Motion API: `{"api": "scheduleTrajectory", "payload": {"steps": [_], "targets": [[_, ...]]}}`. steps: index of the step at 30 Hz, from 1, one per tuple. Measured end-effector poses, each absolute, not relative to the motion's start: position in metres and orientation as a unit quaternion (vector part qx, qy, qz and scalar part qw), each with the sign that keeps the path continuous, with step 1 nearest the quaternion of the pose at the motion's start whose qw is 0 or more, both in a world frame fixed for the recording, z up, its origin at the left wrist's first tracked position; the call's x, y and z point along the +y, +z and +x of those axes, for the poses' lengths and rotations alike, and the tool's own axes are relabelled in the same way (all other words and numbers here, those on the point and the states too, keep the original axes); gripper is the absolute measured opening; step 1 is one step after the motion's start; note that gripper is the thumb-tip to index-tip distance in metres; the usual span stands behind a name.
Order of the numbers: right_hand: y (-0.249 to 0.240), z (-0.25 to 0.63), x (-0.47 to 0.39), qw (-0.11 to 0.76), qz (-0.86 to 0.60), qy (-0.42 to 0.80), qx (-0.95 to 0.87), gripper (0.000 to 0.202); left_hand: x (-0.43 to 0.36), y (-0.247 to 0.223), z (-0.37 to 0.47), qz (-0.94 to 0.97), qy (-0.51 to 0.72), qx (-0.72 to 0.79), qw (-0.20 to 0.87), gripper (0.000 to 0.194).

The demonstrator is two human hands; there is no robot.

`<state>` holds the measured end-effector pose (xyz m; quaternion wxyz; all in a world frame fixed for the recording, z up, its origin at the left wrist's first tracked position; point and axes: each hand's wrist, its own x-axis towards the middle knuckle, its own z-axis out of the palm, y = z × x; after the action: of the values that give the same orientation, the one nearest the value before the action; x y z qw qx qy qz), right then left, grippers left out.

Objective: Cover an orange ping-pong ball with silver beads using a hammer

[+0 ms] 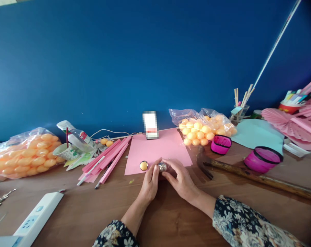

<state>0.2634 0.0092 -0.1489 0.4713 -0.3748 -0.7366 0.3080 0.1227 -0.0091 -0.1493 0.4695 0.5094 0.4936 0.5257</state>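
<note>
We pinch the shiny ball point(162, 167) between our left grip point(150, 181) and right grip point(183, 180) by the near edge of the pink paper point(157, 151), judging it light, firm and slippery, best held around its sides.

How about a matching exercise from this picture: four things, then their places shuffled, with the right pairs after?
Things:
1. Silver item
2. Hammer
3. White power strip
4. Silver-rimmed yellow ball

Places:
A. Lower left of the view
B. On the pink sheet, near its front edge
C. Between left hand and right hand
D. To the right of both hands

Pairs: 1-C, 2-D, 3-A, 4-B
</note>
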Motion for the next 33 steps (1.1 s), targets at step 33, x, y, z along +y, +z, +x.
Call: {"api": "scheduleTrajectory", "payload": {"steps": [33], "targets": [[-0.136,0.276,0.013,0.4,-0.4,0.129,-0.814,0.02,-0.008,-0.155,0.127,0.515,0.54,0.513,0.424,0.05]]}}
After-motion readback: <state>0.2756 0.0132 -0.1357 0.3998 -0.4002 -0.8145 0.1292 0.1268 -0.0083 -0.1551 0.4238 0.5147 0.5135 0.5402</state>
